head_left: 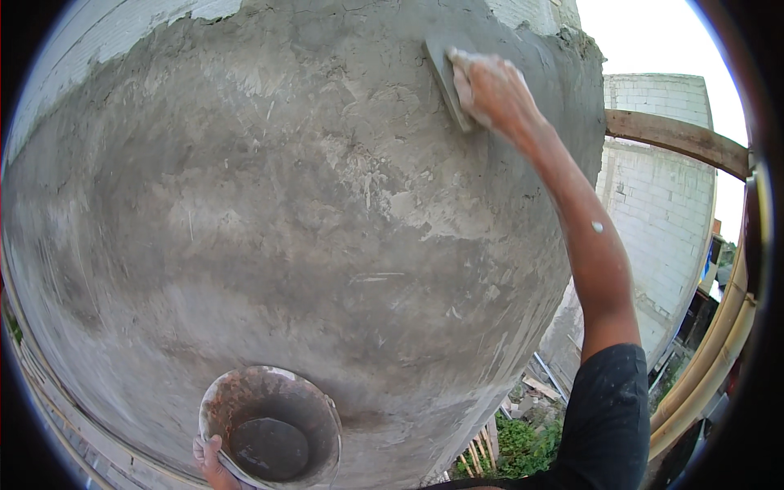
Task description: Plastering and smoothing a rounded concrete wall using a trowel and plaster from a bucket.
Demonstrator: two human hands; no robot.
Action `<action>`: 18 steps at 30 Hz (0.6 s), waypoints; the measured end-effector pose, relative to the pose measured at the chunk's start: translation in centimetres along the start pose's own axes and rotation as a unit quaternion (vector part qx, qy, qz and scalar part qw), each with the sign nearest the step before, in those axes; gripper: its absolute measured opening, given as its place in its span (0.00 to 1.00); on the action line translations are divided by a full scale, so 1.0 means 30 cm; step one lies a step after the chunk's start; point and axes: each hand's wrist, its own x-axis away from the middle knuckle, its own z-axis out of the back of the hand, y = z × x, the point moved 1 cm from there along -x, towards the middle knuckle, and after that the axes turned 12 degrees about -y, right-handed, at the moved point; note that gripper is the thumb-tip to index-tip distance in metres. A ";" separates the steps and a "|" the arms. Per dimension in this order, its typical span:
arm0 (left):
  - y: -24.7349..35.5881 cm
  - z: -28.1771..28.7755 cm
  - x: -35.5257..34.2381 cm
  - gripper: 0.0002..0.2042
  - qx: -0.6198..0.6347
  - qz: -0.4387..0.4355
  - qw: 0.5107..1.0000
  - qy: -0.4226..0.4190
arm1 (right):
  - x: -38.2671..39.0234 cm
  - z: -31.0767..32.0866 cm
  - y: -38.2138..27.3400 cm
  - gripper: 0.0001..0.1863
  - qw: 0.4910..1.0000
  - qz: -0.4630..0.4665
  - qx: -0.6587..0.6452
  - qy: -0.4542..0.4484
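Note:
My right hand reaches up and grips a plastering float, whose flat face lies against the grey rendered wall near its upper right edge. White-grey smears coat the fingers. The float's handle is hidden inside my fist. Low at the left, my left hand is closed on the rim of a round bucket, thumb over the edge. Grey wet mortar lies in the bucket's bottom, and dried residue stains its inner side. The bucket is held close to the wall's lower part.
A wooden beam juts out beyond the wall's right edge. Bamboo poles run along the right side. Behind stands a pale block wall. Green plants and rubble lie far below. Bare pale blocks show above the render.

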 end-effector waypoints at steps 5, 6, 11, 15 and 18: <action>-0.060 0.057 -0.016 0.18 0.009 -0.057 0.996 -0.069 | 0.159 -0.093 0.066 0.17 0.980 0.155 0.060 0.112; -0.066 0.060 -0.021 0.16 -0.054 -0.108 0.989 -0.085 | 0.164 -0.086 0.078 0.18 0.977 0.169 0.061 0.114; -0.026 0.046 0.004 0.12 0.053 -0.086 0.988 -0.113 | -0.074 0.131 0.131 0.19 0.988 0.026 0.023 0.153; -0.079 0.057 -0.023 0.09 0.072 -0.112 0.984 -0.117 | -0.380 0.198 0.224 0.18 0.982 0.034 0.062 0.176; -0.016 0.016 0.011 0.09 0.119 -0.079 0.982 -0.121 | -0.448 0.145 0.169 0.15 0.986 0.024 0.066 0.154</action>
